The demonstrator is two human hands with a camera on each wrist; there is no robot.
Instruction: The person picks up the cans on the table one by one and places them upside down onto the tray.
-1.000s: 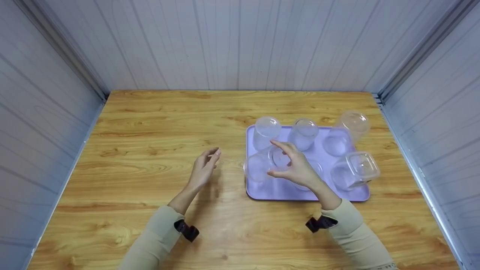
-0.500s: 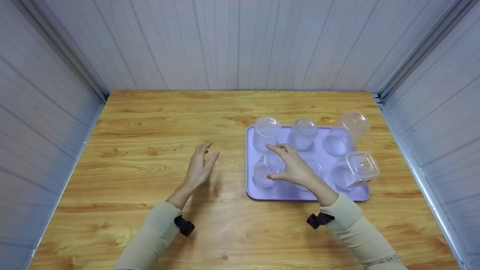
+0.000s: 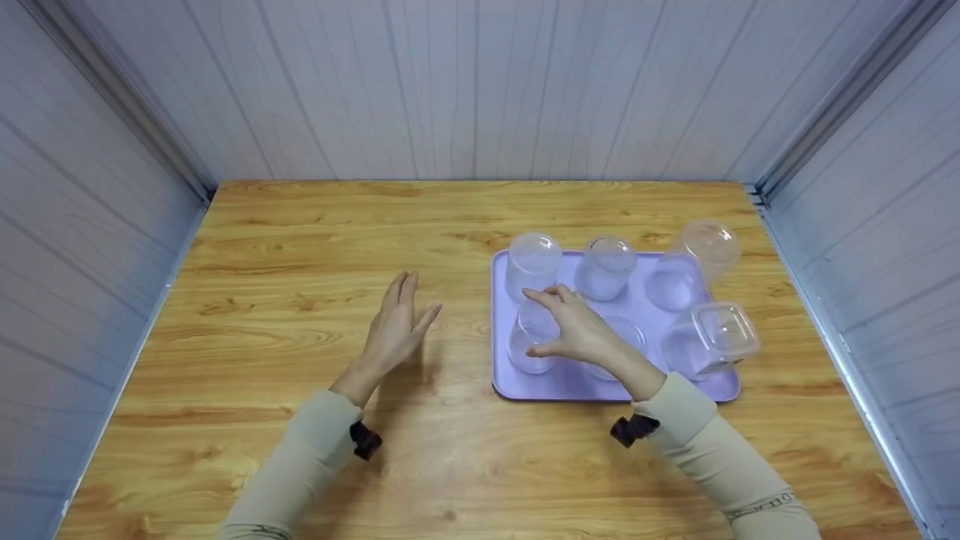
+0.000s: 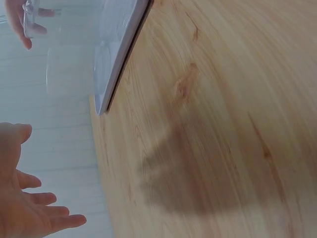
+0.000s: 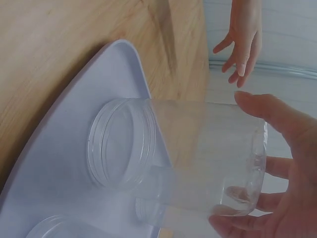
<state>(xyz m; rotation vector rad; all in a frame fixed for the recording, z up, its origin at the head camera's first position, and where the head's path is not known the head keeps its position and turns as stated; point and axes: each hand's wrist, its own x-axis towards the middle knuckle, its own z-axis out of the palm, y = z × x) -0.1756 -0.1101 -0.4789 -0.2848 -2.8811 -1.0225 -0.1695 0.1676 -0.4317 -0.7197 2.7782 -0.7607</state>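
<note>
My right hand (image 3: 581, 330) holds a clear plastic jar (image 3: 535, 319) between thumb and fingers, over the front left corner of the purple tray (image 3: 504, 386). The jar stands upside down. In the right wrist view its threaded rim (image 5: 124, 144) is down at the tray and its base lies within my fingers. My left hand (image 3: 394, 326) hovers above the wooden table, left of the tray, fingers spread and holding nothing. In the left wrist view the left hand (image 4: 25, 198) faces the tray from a distance.
Several other clear containers stand on the tray: two round jars (image 3: 534, 259) (image 3: 609, 262) at the back, a tall one (image 3: 705, 251) at back right, a square-based one (image 3: 724, 334) at front right, and a round one (image 3: 626, 341) beside my right hand. Pale panel walls (image 3: 480, 90) enclose the table.
The jar in my right hand has gone from tilted leftward to upright at the tray's front left corner. My left hand's fingers have spread, and the hand has shifted slightly away and left.
</note>
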